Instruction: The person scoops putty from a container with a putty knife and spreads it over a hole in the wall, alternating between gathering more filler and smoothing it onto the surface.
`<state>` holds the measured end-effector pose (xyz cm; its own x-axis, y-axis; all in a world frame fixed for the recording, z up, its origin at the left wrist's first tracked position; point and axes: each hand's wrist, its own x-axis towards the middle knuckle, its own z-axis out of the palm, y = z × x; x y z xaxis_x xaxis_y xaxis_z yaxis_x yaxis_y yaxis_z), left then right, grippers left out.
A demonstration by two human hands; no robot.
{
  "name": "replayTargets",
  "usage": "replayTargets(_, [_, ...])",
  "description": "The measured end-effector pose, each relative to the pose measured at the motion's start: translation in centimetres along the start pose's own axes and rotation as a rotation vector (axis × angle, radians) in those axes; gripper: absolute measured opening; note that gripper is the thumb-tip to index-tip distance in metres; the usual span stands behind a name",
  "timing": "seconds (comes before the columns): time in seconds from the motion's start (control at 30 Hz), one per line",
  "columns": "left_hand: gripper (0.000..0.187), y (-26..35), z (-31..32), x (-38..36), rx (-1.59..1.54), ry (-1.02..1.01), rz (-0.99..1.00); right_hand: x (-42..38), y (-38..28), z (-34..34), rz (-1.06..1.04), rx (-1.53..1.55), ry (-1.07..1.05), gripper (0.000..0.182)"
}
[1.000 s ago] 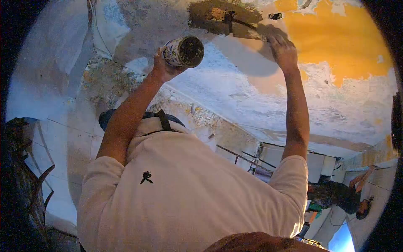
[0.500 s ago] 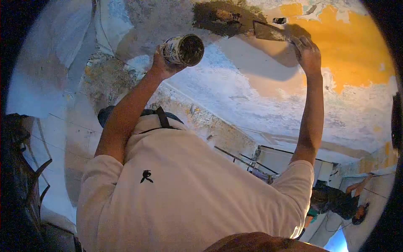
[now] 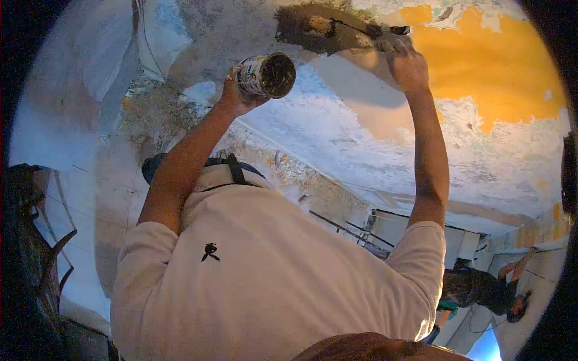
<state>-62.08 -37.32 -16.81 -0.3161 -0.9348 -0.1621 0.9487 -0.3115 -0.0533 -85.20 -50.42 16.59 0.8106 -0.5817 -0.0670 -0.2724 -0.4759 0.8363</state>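
My left hand is wrapped round a tin can with a printed label. The can is tipped so that its open mouth faces me, and dark, grainy paste shows inside. Up at the wall, my right hand is closed on a putty knife, whose handle is hidden by my fingers. Its blade lies over a dark, wet-looking patch on the wall. Just above my right knuckles is a small dark hole.
Peeling yellow paint and bare whitish plaster cover the wall. Crumbled debris lies along its foot. A person in dark clothes is at the far right. Dark, draped material stands at the left.
My right hand has moved left along the wall with the putty knife, bringing the blade over the dark patch. My left hand and the can have shifted only slightly.
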Motion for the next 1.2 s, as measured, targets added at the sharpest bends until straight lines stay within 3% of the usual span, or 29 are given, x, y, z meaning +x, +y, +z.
replayTargets(0.1, [0.062, 0.1, -0.4, 0.6, -0.012, 0.016, -0.013, -0.6, 1.6, 0.3, -0.055, 0.000, 0.130, 0.036])
replayTargets(0.13, [0.061, 0.2, -0.5, 0.8, 0.003, 0.022, -0.019, -0.9, 1.9, 0.0, -0.058, -0.001, 0.132, 0.036])
replayTargets(0.2, [0.060, 0.2, -0.7, 1.1, 0.006, 0.030, -0.025, -1.8, 2.7, -1.0, 0.017, -0.050, -0.084, 0.037])
replayTargets(0.47, [0.058, 0.0, -1.0, 1.6, 0.128, -0.024, 0.041, -3.2, 6.5, -4.3, 0.013, 0.012, -0.015, 0.034])
replayTargets(0.57, [0.058, -0.1, -1.1, 1.7, -0.041, -0.043, -0.053, -3.3, 7.5, -4.3, -0.010, 0.070, 0.059, 0.034])
replayTargets(0.63, [0.057, -0.4, -1.5, 1.6, 0.684, -0.419, 0.516, -3.1, 7.6, -3.8, -0.021, 0.092, 0.077, 0.033])
replayTargets(0.67, [0.057, -0.3, -1.6, 1.8, 0.684, -0.422, 0.515, -2.9, 7.2, -2.8, -0.036, 0.043, 0.079, 0.033])
replayTargets(0.73, [0.057, 0.1, 0.0, 1.1, -0.004, -0.027, -0.076, -2.1, 6.1, -1.5, -0.050, -0.007, 0.080, 0.033])
replayTargets(0.77, [0.057, 0.0, -0.7, 1.5, -0.003, -0.028, -0.077, -1.6, 5.3, -1.1, -0.076, 0.033, 0.092, 0.034])
replayTargets(0.83, [0.067, -0.5, -1.4, 1.9, 0.542, -0.373, 0.319, -0.9, 4.3, -0.5, -0.104, 0.072, 0.102, 0.035])
replayTargets(0.87, [0.067, -0.6, -1.7, 2.2, 0.538, -0.371, 0.321, -0.5, 4.1, -0.2, -0.087, 0.087, 0.075, 0.036])
replayTargets(0.93, [0.061, -0.1, 1.0, 0.8, 0.077, 0.036, -0.041, 0.1, 4.3, -0.4, -0.079, 0.106, 0.055, 0.037])
replayTargets(0.97, [0.061, 0.0, 0.6, 1.0, 0.073, 0.040, -0.036, -0.2, 5.0, -1.1, -0.090, 0.077, 0.073, 0.036])
replayTargets(1.03, [0.063, -0.4, -1.5, 2.6, 0.288, -0.119, 0.155, -0.8, 6.1, -3.2, -0.103, 0.050, 0.083, 0.035])
replayTargets(1.07, [0.063, -0.5, -2.9, 3.6, 0.286, -0.118, 0.152, -0.9, 6.7, -4.7, -0.102, 0.071, 0.106, 0.034])
replayTargets(1.1, [0.063, -0.7, -5.1, 5.0, 0.472, -0.254, 0.275, -1.2, 7.2, -5.3, -0.101, 0.093, 0.128, 0.034])
replayTargets(1.13, [0.063, -0.7, -5.4, 5.3, 0.656, -0.393, 0.398, -1.8, 8.5, -4.7, -0.035, 0.049, 0.020, 0.035])
replayTargets(1.2, [0.063, -0.7, -5.4, 5.3, 0.741, -0.444, 0.501, -2.6, 9.9, -4.0, -0.061, 0.091, 0.078, 0.035])
